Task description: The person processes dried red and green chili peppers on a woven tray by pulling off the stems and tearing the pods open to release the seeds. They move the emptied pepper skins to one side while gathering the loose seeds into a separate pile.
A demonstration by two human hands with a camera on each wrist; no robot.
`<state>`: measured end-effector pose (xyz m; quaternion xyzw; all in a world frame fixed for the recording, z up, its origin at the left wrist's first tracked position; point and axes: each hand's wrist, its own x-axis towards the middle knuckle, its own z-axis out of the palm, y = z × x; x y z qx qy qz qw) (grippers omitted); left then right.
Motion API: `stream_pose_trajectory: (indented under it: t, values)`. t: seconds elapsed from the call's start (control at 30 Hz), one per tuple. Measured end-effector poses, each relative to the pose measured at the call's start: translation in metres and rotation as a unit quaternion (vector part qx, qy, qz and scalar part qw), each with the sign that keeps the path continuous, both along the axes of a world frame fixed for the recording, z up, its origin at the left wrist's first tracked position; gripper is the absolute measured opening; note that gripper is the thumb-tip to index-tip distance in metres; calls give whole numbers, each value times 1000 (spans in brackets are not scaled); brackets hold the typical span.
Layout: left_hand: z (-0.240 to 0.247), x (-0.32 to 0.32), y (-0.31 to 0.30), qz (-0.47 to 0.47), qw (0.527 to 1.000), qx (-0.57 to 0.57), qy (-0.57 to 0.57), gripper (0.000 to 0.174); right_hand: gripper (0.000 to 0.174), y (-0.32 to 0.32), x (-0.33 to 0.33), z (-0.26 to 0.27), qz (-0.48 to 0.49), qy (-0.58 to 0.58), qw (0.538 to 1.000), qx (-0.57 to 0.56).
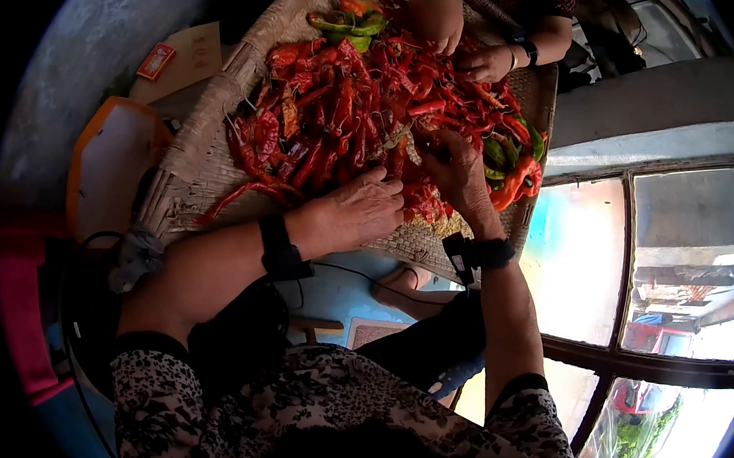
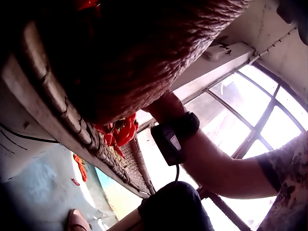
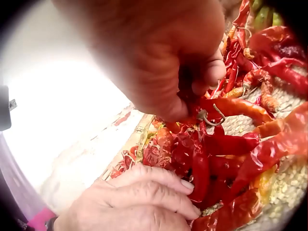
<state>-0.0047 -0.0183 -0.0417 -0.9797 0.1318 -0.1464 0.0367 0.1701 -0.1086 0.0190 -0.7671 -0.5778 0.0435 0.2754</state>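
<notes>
Red dried peppers (image 1: pixel 325 121) (image 3: pixel 231 144) cover a woven tray (image 1: pixel 200 155). My left hand (image 1: pixel 349 213) (image 3: pixel 134 199) rests palm down on peppers at the tray's near side, fingers slightly bent and close together; it fills the upper left wrist view (image 2: pixel 144 62) as a dark, close shape. To its right, my right hand (image 1: pixel 461 171) (image 3: pixel 163 62) reaches down with curled fingers and thumb, pinching a red pepper that is mostly hidden beneath the fingertips. A curved stem lies beside those fingertips. Pale seeds (image 3: pixel 288 192) lie on the weave.
Another person's hands (image 1: pixel 437 11) work in the peppers at the tray's far side. Green peppers (image 1: pixel 498 156) lie at the right edge, others (image 1: pixel 357 27) at the far left. An orange-rimmed container (image 1: pixel 115 161) is on the left, a window (image 1: pixel 634 270) on the right.
</notes>
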Motion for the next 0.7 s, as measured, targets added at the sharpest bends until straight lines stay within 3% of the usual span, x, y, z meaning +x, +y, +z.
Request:
stream_pose_trajectory:
  t: [0.13, 0.17, 0.27, 0.53, 0.7]
  values:
    - [23, -2, 1, -27, 997, -65, 32, 9, 25, -26, -20, 12, -11, -27, 999, -22]
    - [23, -3, 1, -25, 996, -84, 1, 10, 27, -33, -24, 11, 14, -106, 994, -38]
    - [20, -3, 0, -25, 993, -107, -39, 11, 28, -46, -33, -1, 25, -153, 986, -67]
    - [25, 0, 2, -22, 982, -161, -96, 12, 23, -48, -50, 1, -41, -123, 991, -32]
    - [18, 2, -3, -13, 990, -107, -88, 20, 17, -49, -41, -2, -43, 15, 999, 14]
